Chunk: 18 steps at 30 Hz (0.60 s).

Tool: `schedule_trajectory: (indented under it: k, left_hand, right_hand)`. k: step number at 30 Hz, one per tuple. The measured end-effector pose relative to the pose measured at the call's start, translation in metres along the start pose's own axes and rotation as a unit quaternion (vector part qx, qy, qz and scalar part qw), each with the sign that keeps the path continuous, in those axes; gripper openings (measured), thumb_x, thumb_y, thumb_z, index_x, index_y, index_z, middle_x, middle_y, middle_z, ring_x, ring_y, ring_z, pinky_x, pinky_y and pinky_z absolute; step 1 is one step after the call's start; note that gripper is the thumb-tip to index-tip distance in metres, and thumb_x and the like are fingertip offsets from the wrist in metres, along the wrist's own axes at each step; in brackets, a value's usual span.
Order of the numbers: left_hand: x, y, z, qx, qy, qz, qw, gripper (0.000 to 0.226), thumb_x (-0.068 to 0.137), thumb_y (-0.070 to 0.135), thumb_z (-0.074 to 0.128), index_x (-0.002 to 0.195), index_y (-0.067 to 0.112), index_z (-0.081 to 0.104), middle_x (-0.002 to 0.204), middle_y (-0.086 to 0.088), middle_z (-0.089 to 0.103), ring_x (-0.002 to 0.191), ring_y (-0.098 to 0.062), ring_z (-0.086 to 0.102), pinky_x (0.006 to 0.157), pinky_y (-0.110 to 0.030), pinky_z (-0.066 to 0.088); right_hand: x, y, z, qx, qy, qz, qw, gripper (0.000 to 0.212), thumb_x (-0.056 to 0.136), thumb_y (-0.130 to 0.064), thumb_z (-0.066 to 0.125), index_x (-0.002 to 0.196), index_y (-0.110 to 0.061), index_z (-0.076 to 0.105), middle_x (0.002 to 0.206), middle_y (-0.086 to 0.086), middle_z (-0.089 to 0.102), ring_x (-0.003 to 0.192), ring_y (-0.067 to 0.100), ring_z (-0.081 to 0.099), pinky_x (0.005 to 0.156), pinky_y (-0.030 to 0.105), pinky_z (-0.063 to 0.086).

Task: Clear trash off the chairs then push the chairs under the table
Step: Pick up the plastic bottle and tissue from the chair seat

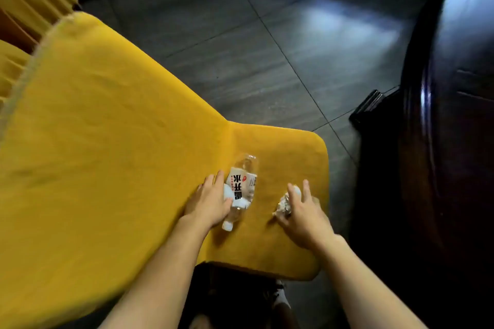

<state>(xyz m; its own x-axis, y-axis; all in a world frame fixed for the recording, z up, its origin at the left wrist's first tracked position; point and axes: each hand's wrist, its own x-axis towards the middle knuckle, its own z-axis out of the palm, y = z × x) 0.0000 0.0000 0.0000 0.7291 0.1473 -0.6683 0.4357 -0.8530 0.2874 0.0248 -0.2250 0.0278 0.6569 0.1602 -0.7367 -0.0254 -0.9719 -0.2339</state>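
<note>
Head view looks steeply down, close over the chair seat (280, 235), edges perhaps motion-blurred.

Bottle (242, 187) and wrapper (282, 205) on chair (288, 147)

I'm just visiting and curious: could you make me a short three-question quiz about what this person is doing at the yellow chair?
1. True or false: the plastic bottle stands upright on the chair.
2. Which hand is on the crumpled wrapper? A) left hand B) right hand C) neither
3. Fill in: the dark table is on the person's ____ side.

Key
1. False. It lies on its side on the seat, white cap toward the person, with the left hand closing on it.
2. B. The right hand covers it.
3. Right.
</note>
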Motion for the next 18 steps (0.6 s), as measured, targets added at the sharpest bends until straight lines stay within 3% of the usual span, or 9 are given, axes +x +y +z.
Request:
schedule_trajectory:
  k: [7,10,12,14,16,18]
  left_hand:
    - [0.039,0.0,0.066,-0.132,-0.018,-0.085,0.987,0.101,0.092,0.026,0.072,0.163,0.026,0.001,0.166,-0.006,0.022,0.147,-0.03,0.034,0.117,-0.045,0.036]
    - [0.05,0.001,0.084,-0.142,-0.001,-0.094,0.985,0.109,0.087,0.027,0.077,0.163,0.027,0.0,0.166,-0.007,0.025,0.148,-0.03,0.034,0.119,-0.046,0.035]
    - [0.054,0.003,0.091,-0.177,0.011,-0.114,0.977,0.11,0.083,0.026,0.082,0.164,0.026,0.007,0.164,-0.007,0.033,0.146,-0.029,0.039,0.116,-0.043,0.038]
    - [0.056,0.005,0.096,-0.195,0.04,-0.126,0.972,0.089,0.084,0.021,0.079,0.157,0.024,0.029,0.152,-0.007,0.05,0.135,-0.03,0.051,0.105,-0.038,0.046]
    - [0.051,0.009,0.096,-0.196,0.057,-0.135,0.97,0.054,0.086,0.016,0.074,0.135,0.019,0.052,0.135,-0.003,0.065,0.117,-0.03,0.061,0.085,-0.031,0.048]
    - [0.041,0.01,0.093,-0.212,0.055,-0.149,0.964,0.036,0.084,0.013,0.075,0.116,0.016,0.059,0.121,0.0,0.07,0.105,-0.027,0.064,0.077,-0.028,0.044]
  right_hand:
    - [0.054,0.032,0.058,-0.079,-0.065,-0.05,0.994,0.08,0.1,-0.037,0.057,0.161,-0.025,0.005,0.167,0.016,-0.02,0.155,0.036,0.009,0.112,0.043,0.042]
    - [0.066,0.046,0.074,-0.1,-0.08,-0.063,0.99,0.078,0.097,-0.027,0.063,0.158,-0.026,0.015,0.167,0.015,-0.019,0.155,0.038,0.006,0.112,0.042,0.043]
    - [0.072,0.052,0.084,-0.083,-0.051,-0.063,0.993,0.069,0.095,-0.024,0.066,0.153,-0.025,0.028,0.169,0.014,-0.007,0.151,0.038,0.016,0.111,0.041,0.044]
    - [0.078,0.059,0.089,-0.039,0.007,-0.079,0.996,0.048,0.093,-0.022,0.068,0.137,-0.018,0.05,0.163,0.012,0.02,0.135,0.032,0.039,0.101,0.039,0.05]
    - [0.08,0.065,0.087,-0.011,0.045,-0.082,0.996,0.022,0.094,-0.02,0.065,0.114,-0.012,0.064,0.139,0.009,0.048,0.112,0.025,0.055,0.09,0.038,0.054]
    - [0.078,0.066,0.077,0.033,0.05,-0.044,0.997,0.01,0.094,-0.016,0.063,0.102,-0.013,0.07,0.115,0.008,0.062,0.097,0.024,0.062,0.085,0.04,0.056]
